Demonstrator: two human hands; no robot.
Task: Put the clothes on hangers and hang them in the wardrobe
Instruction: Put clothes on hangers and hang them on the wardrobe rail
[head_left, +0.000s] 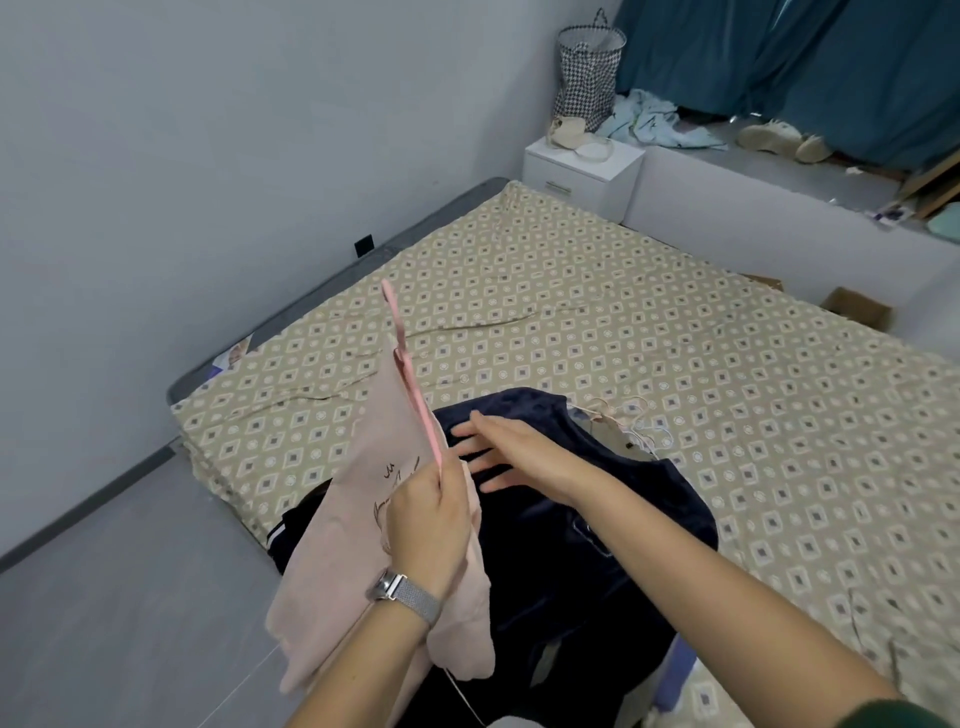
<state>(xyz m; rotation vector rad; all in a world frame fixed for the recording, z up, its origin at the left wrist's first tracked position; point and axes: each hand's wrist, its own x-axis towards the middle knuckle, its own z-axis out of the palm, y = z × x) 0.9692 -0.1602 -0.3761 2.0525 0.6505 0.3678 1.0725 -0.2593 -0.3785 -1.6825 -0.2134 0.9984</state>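
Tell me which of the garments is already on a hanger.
The pale pink top, gripped with its pink hanger in the left hand. The dark navy garment lies flat on the bed, unhung, under the right hand.

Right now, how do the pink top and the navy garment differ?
The pink top hangs on a pink hanger gripped by the left hand; the navy garment lies on the bed under the open right hand. Pink top is pale with script; navy garment is dark. Both are soft clothing.
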